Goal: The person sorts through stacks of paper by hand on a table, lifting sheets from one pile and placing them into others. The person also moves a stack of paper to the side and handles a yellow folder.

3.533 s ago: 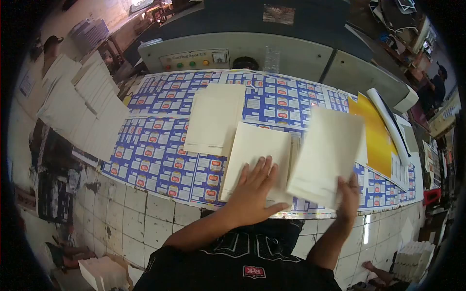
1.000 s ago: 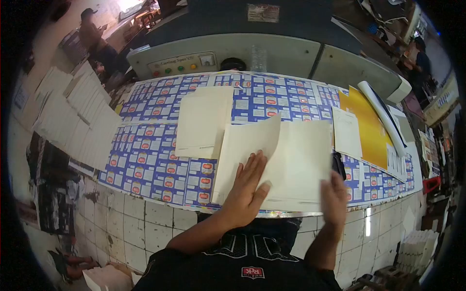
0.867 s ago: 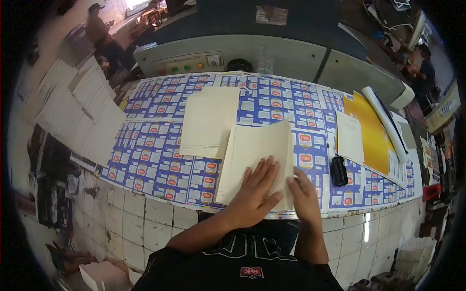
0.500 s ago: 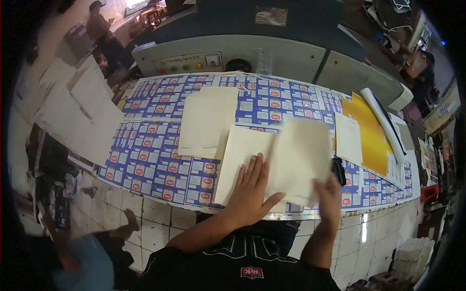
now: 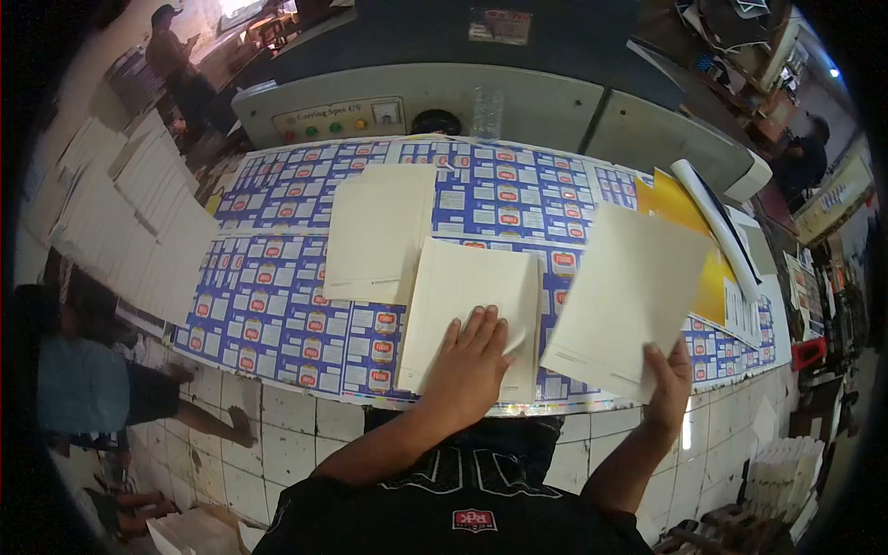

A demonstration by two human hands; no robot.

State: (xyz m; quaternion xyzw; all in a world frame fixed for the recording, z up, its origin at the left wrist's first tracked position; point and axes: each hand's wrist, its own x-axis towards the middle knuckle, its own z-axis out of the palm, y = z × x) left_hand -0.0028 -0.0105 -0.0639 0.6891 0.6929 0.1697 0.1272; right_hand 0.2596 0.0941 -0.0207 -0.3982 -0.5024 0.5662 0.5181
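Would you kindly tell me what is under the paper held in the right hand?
Past the edges of the held paper, blue printed sheets and part of a yellow sheet show. Whatever lies directly beneath its middle is covered and cannot be seen.

Your wide-angle view bows the counter and falls to black at the corners. You have soft, even light on the cream sheets; a small light glints at upper right, and glare streaks the floor tiles at lower right.
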